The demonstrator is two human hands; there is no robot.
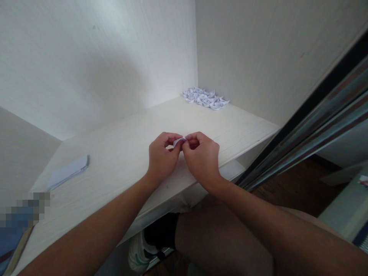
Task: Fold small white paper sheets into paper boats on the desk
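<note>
A: What are the hands doing?

B: The left hand [161, 156] pinches a small bit of paper [178, 141] with its thumb and fingertips. The right hand [203, 156] pinches the same bit from the other side.

A: Where is that bit?

B: It is between the two hands, above the white shelf [123, 153]. Fingers and thumbs cover some of it, so its full shape is hard to tell.

A: What else is around?

B: Past the hands, a heap of folded paper [205, 99] sits in the far corner, by the back wall [129, 50] and the side wall [244, 50]. A stack of paper [68, 172] lies flat, well apart from the left hand. A blue thing [18, 226] is low on the left, too blurry to name.

A: What gets in the way?

B: The two arms cross the front edge of the shelf and hide parts of it. Metal rails [310, 124] slant past its right end. Under it are a leg [221, 237], a black sock [162, 232] and a white shoe [138, 253].

A: How many of each?

B: Two hands, one pinched bit, one stack, one heap, one sock, one shoe. The heap's pieces overlap too much to count.
</note>
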